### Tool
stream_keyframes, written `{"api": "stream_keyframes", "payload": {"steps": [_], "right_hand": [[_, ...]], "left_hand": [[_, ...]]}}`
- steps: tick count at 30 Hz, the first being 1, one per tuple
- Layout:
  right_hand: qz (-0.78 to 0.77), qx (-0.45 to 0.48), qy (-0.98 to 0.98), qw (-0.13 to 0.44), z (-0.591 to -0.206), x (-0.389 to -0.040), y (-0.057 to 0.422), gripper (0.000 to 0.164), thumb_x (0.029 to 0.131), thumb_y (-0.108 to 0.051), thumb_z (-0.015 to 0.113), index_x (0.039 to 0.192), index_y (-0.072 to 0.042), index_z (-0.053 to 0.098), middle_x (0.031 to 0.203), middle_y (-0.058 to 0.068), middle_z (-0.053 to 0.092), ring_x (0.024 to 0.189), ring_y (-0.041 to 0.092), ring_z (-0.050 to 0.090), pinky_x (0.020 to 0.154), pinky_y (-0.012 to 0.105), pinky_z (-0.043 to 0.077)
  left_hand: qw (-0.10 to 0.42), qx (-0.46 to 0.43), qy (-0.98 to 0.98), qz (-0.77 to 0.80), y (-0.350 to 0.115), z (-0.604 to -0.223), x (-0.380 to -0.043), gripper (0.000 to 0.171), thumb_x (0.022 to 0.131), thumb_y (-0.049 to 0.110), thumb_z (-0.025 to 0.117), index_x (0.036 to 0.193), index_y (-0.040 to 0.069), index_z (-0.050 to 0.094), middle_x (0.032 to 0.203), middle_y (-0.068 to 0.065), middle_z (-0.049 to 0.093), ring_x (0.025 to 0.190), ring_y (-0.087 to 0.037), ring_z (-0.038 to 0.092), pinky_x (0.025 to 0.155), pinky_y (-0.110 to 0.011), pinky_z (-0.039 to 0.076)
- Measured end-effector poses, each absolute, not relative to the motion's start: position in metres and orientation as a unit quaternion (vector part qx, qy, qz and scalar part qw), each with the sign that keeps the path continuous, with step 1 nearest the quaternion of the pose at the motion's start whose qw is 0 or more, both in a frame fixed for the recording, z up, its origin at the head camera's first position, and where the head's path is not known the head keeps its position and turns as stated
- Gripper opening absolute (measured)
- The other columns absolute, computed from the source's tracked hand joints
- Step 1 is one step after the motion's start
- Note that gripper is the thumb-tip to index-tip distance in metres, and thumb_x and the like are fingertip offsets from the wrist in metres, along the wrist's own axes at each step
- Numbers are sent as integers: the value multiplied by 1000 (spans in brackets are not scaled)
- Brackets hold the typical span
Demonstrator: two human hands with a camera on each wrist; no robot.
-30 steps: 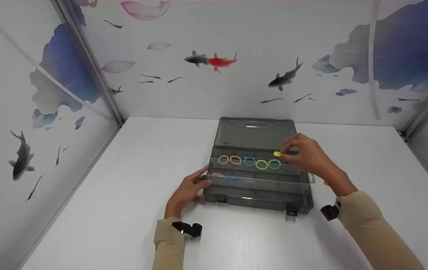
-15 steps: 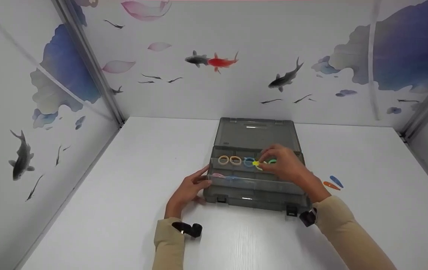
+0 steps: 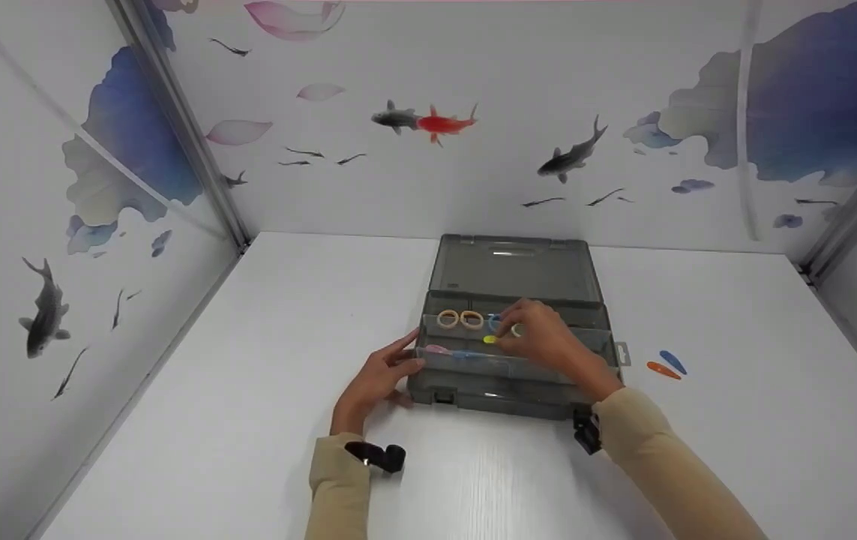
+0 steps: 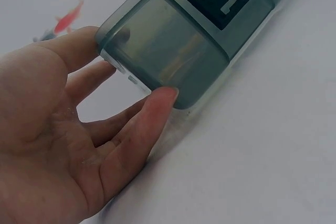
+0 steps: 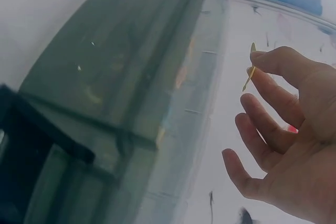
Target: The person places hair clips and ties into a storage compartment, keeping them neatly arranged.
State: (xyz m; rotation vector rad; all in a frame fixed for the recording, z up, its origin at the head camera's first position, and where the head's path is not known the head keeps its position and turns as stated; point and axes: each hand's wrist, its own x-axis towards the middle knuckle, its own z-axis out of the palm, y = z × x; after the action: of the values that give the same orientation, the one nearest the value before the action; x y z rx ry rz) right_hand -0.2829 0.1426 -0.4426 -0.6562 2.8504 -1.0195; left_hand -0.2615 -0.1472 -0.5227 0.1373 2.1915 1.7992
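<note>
My left hand (image 3: pixel 378 382) rests its fingers against the left side of a grey see-through compartment box (image 3: pixel 518 388). In the left wrist view, the fingertips touch the near corner of the box. My right hand (image 3: pixel 540 334) pinches a yellow snap hair clip (image 3: pixel 489 340) between thumb and forefinger, above the middle row of the box. The right wrist view shows the yellow clip edge-on at the fingertips. Two tan hair ties (image 3: pixel 459 319) sit in the back row, with a blue one partly behind my right hand. A pink clip (image 3: pixel 438 349) and a blue clip (image 3: pixel 464 354) lie in the middle row.
The lid (image 3: pixel 514 268) lies folded back toward the rear wall. An orange hair clip (image 3: pixel 664 370) and a blue hair clip (image 3: pixel 673 362) lie on the white table (image 3: pixel 278 322), right of the box. Panels with printed fish stand around the table.
My right hand has moved left and toward me with the yellow clip, from the back right of the box to over the middle row. My left hand has stayed put.
</note>
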Motion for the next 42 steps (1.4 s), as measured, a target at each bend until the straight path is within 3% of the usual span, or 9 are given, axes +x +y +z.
{"api": "stream_keyframes", "payload": {"steps": [6,9,13,16,19,25,32,42], "right_hand": [[-332,-208,919,37,-453,-291,138,9,88,-13,73,88,-6,79,121,17,65,113,37,62,93,55,53],[-343,-198,918,25,-455,-294,137,9,88,-14,74,87,-7,79,120,16,67,115,36,62,97,57,51],[-335,-187,924,-3,-456,-297,136,8,87,-16,75,86,-9,80,119,16,70,121,39,59,109,71,33],[-320,-177,931,-1,-458,-300,138,8,87,-16,75,87,-9,80,123,16,68,126,42,55,110,81,18],[-311,-169,935,18,-460,-303,139,6,86,-15,75,86,-10,80,127,16,67,129,42,53,109,84,12],[-268,-165,948,44,-465,-306,137,9,84,-18,80,78,-10,78,121,13,67,121,37,57,109,79,22],[-237,-173,955,54,-467,-309,133,12,85,-14,78,74,-11,77,86,4,71,87,25,63,105,78,29],[-213,-152,962,77,-465,-307,130,8,87,-16,78,83,-9,80,95,8,75,109,36,57,109,74,29]], "left_hand": [[151,44,761,629,-148,-523,-262,61,98,32,66,153,35,41,157,-19,41,140,-39,46,59,-32,59],[151,50,762,628,-148,-523,-262,61,98,32,66,153,36,40,156,-19,41,139,-38,47,60,-33,60],[151,54,764,625,-149,-523,-262,62,98,33,66,153,36,40,156,-19,41,139,-37,47,61,-33,60],[151,53,763,626,-149,-522,-262,62,98,33,66,154,35,40,156,-19,41,139,-37,48,61,-33,60],[150,55,764,626,-149,-521,-262,62,98,33,66,154,35,40,156,-20,41,138,-37,49,61,-33,60],[152,53,765,623,-148,-520,-261,62,98,33,66,153,36,40,157,-19,41,138,-37,48,62,-33,60],[156,60,753,636,-149,-522,-262,62,99,29,65,155,31,38,156,-21,41,139,-36,49,58,-32,59],[151,55,761,629,-147,-521,-261,61,99,29,65,154,34,40,155,-19,44,136,-36,51,60,-32,60]]}}
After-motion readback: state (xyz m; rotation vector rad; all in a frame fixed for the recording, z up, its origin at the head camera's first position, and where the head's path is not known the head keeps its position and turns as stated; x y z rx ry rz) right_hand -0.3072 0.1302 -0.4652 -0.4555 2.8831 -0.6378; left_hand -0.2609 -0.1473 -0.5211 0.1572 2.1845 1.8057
